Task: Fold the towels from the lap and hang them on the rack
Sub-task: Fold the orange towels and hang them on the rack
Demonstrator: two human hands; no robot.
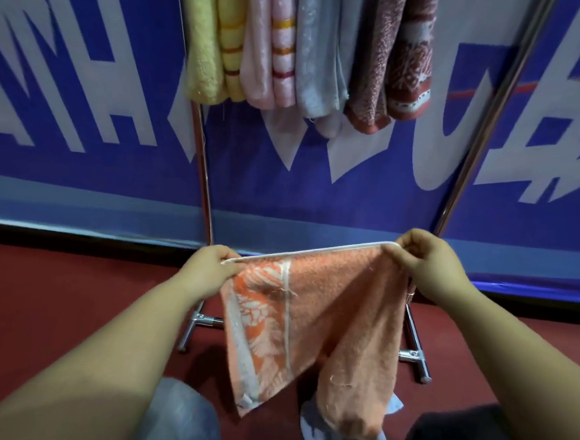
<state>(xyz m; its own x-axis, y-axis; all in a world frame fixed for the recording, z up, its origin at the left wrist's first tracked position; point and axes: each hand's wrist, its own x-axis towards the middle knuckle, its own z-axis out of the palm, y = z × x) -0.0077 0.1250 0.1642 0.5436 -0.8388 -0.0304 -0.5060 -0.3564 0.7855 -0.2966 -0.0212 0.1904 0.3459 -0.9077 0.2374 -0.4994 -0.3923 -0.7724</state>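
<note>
Hands hold the work up between lap and rack: the left hand (208,270) pinches one top corner of the orange terry towel with a pale leaf-patterned band (309,321), and the right hand (425,258) pinches the other, fingers curled over its white-bound hem. That hem runs taut and level from hand to hand, so the towel's long axis lies crosswise to the person while the rest hangs down in loose folds toward the knees. Both hands sit about equally far from the chrome tube rack (204,177), which stands straight ahead and above them; hanging will likely call for a lift up and forward once the fold is made.

On the rack hang folded towels side by side: a yellow fleecy towel (203,50), a pink striped towel (271,49), a pale grey towel (318,53) and a rust-red patterned towel (394,58). The rail they hang over is cut off by the top edge. A light blue cloth (313,431) peeks from under the orange towel's lower end, mostly hidden, so what it is cannot be told.
</note>
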